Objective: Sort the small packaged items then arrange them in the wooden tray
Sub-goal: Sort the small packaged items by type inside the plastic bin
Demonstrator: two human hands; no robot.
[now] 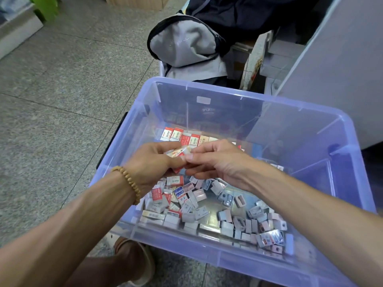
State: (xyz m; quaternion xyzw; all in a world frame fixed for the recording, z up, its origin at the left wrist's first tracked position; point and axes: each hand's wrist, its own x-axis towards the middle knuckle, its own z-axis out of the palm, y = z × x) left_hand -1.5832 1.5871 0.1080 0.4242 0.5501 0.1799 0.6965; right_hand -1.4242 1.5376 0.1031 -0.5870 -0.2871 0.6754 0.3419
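Observation:
A clear blue plastic bin (207, 251) on the floor holds several small packaged items (186, 206), red-and-white and grey ones, loose in a heap. A neat row of red-and-white packets (182, 136) stands along the far side inside the bin. Above the heap, my left hand (151, 162), with a bead bracelet at the wrist, grips a small stack of red-and-white packets (178, 152). My right hand (215, 160) pinches the same stack from the right. No wooden tray shows clearly.
A grey and black backpack (184, 42) leans beyond the bin. A pale cabinet panel (342, 69) rises at the right. Speckled floor tiles (62, 90) spread to the left. A sandalled foot (134, 264) sits under the bin's near-left corner.

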